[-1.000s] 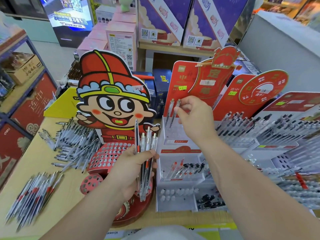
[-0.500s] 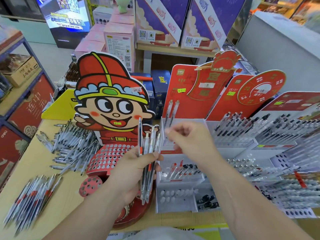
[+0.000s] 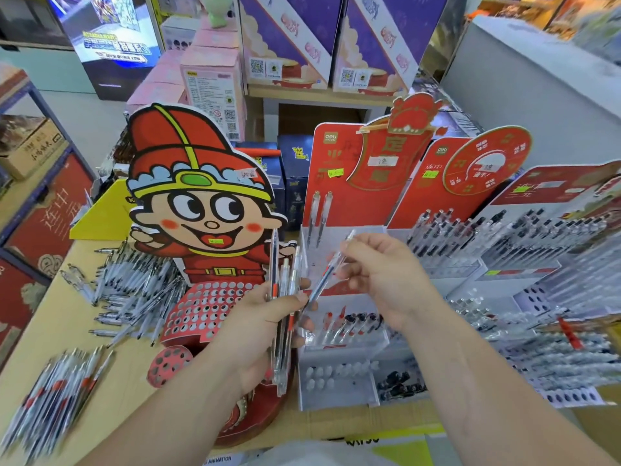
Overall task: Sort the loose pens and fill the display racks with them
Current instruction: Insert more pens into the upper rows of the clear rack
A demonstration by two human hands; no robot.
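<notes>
My left hand (image 3: 258,334) grips a bundle of clear pens (image 3: 284,317), held upright in front of the cartoon-figure rack (image 3: 201,307) with its red hole grid. My right hand (image 3: 379,274) pinches a single clear pen (image 3: 327,274), tilted, its lower tip near the bundle. Behind it stands the white stepped rack (image 3: 339,385) with a red backboard; two pens (image 3: 319,213) stand in its top row and a few red and black ones in the middle row. Loose pens lie in a pile (image 3: 134,294) and a second heap (image 3: 53,391) at the left.
Fuller pen racks (image 3: 537,250) stand at the right with red sign boards. The wooden table (image 3: 67,334) carries everything. Blue boxes and a yellow stand sit behind the cartoon figure. A blue shelf unit (image 3: 37,183) stands at the far left.
My right hand came down from the rack's top row, where it left two pens, to the bundle and now holds one pen drawn from it. My left hand stayed in place.
</notes>
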